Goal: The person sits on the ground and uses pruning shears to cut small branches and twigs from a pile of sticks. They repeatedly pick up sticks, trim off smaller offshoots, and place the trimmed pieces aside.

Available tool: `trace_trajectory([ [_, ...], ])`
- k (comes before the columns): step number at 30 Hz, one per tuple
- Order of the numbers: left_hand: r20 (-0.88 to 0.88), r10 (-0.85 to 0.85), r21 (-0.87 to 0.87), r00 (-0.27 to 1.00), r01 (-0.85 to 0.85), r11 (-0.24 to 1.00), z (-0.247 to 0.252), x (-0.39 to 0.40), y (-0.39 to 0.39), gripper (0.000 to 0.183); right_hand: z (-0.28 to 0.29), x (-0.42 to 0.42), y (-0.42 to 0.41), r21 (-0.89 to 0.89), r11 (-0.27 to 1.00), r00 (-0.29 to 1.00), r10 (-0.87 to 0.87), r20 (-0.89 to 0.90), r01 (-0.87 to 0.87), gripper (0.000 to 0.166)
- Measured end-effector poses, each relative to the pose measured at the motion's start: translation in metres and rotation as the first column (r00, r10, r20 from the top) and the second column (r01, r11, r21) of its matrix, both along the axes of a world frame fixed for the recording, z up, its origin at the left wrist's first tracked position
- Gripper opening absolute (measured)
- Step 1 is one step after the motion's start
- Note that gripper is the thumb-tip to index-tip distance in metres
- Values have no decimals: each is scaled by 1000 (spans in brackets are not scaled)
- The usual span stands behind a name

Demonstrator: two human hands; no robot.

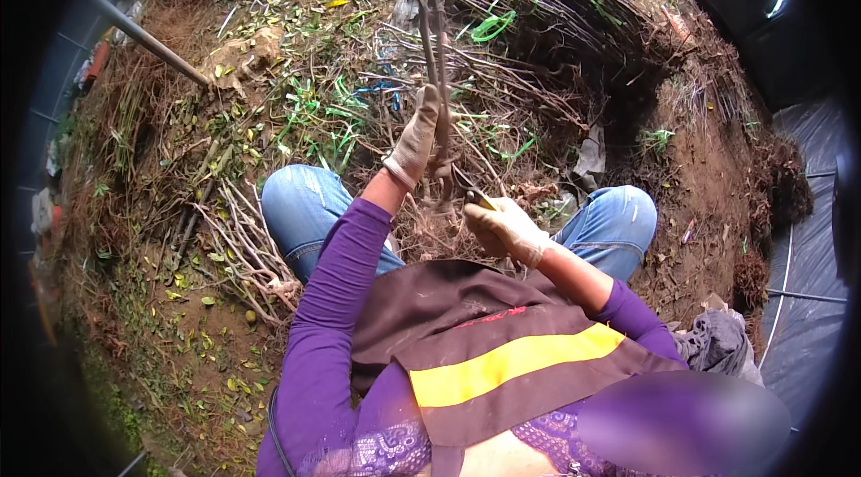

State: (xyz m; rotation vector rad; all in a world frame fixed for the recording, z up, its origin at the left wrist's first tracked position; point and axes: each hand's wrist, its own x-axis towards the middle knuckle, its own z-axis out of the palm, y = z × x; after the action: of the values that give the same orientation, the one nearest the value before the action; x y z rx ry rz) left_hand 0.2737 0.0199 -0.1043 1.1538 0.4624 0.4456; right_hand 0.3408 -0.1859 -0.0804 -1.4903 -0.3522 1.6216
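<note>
My gloved left hand (pixel 418 137) grips a few upright woody stems (pixel 434 26), whose tops run out past the upper edge of the view. Lower down, my gloved right hand (pixel 504 228) is closed on the handle of pruning shears (pixel 476 196). The dark blades point up and left, close beside the lower end of the stems. That lower end is blurred, so whether the blades touch it I cannot tell. Behind the stems, a bundle of thin bare stems with roots (pixel 551 13) lies on the soil.
Cut twigs (pixel 242 248) lie by my left knee. Green plastic ties (pixel 316 114) are scattered ahead. A metal pole (pixel 144 36) slants in from the upper left. Crumpled grey cloth (pixel 716 342) and dark plastic sheeting (pixel 807 248) are at the right.
</note>
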Motion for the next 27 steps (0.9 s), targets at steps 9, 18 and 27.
trace_trajectory([
  [9, -183, 348, 640, 920, -157, 752, -36, 24, 4, 44, -51, -2, -115, 203, 976, 962, 129, -241, -81, 35],
  [18, -315, 338, 667, 887, -46, 743, -24, 0, -28, 28, 90, 118, -19, 357, 927, 855, -274, 440, 114, 38],
  [27, -220, 348, 731, 911, -82, 677, -24, -31, -61, 29, 130, 241, 82, 240, 967, 518, -160, 840, -90, 34],
])
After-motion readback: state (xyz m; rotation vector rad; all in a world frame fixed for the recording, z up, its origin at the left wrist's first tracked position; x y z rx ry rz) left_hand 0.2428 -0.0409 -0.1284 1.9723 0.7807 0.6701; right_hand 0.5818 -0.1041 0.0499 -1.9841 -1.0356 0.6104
